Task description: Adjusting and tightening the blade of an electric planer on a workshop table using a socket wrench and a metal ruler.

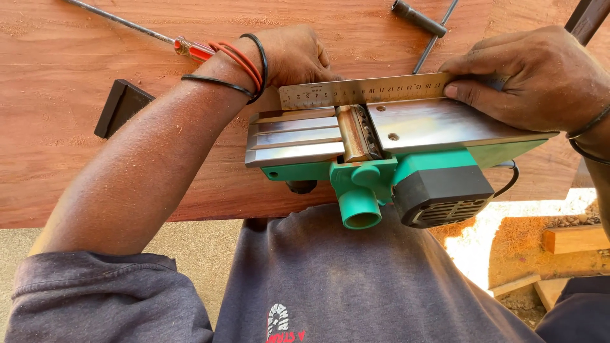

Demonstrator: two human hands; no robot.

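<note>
A green electric planer (381,165) lies upside down on a reddish wooden board (76,159), its metal sole plates and cutter drum facing up. A steel ruler (362,91) stands on edge along the far side of the sole. My left hand (289,57) reaches over the planer's far side and presses the ruler's left end. My right hand (534,76) pinches the ruler's right end against the planer. Black and red bands circle my left wrist.
A red-handled screwdriver (190,47) lies on the board at the upper left, near a small black block (121,108). A black T-handle wrench (422,22) rests at the top. Wood offcuts (572,240) and sawdust lie on the ground at right.
</note>
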